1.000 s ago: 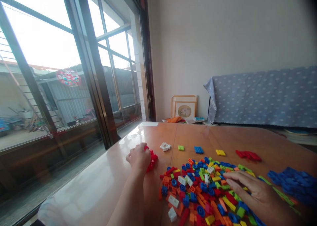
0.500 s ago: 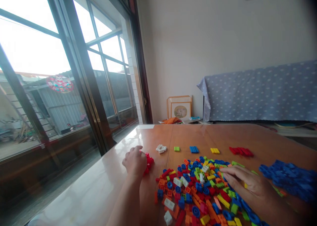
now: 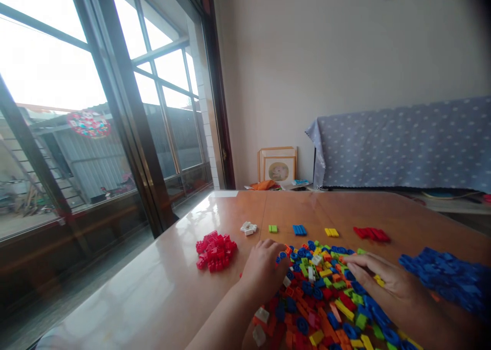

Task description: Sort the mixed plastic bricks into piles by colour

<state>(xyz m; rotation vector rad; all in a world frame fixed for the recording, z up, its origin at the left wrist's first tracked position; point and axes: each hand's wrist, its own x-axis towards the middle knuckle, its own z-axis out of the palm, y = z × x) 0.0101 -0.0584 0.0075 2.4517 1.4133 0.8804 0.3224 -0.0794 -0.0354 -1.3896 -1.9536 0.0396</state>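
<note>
A mixed pile of toy building bricks point(image 3: 318, 299) in blue, orange, red, green, yellow and white covers the near middle of the table. Over the pile's left edge is my left hand point(image 3: 264, 268), fingers loosely bent and apart, with no brick visible in them; its fingertips are partly hidden. My right hand point(image 3: 387, 283) rests at the pile's right side, fingers stretched out toward the bricks, nothing seen in its grasp. To the left of my left hand sits a heap of pinkish-red bricks point(image 3: 217, 252).
Behind the pile stand small groups: white pieces point(image 3: 249, 228), green bricks point(image 3: 272, 229), blue bricks point(image 3: 299, 230), yellow bricks point(image 3: 332, 232) and red bricks point(image 3: 371, 234). A blue brick heap point(image 3: 447, 276) lies at the right. The wooden table point(image 3: 307, 209) ends at a glass door's side.
My left hand has moved right, from the pinkish-red heap to the left edge of the mixed pile, uncovering that heap. My right hand has stayed nearly in place.
</note>
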